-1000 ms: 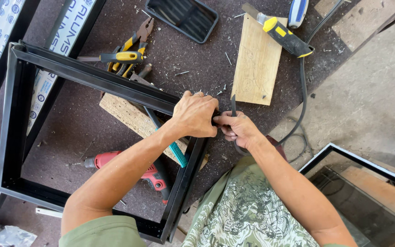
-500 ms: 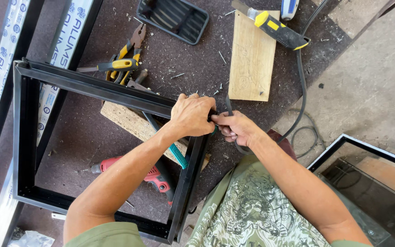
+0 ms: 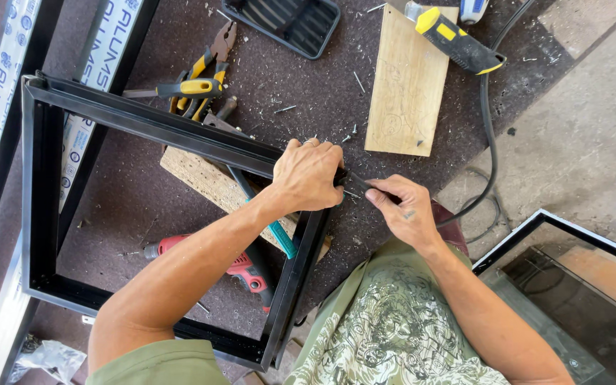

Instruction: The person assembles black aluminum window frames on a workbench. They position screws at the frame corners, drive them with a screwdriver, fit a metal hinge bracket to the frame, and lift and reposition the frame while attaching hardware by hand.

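A black rectangular metal frame (image 3: 144, 125) lies flat on a dark work surface. My left hand (image 3: 308, 175) grips its near right corner from above, fingers wrapped over the joint. My right hand (image 3: 404, 207) is just to the right of that corner and pinches a thin dark strip (image 3: 362, 185) that runs into the corner. The strip's inner end is hidden under my left hand.
Inside the frame lie a red power drill (image 3: 240, 264), a chipboard offcut (image 3: 204, 182) and a teal-handled tool (image 3: 279, 235). Yellow-handled pliers (image 3: 197, 75), a wooden board (image 3: 404, 82), a yellow-and-black power tool (image 3: 458, 39) with a cable, and a black tray (image 3: 286, 25) sit beyond. A glazed frame (image 3: 579, 285) stands right.
The view has shifted slightly, moving the frame to the right. My right hand has drawn a little away from the corner, showing more of the thin strip. My left hand keeps its grip.
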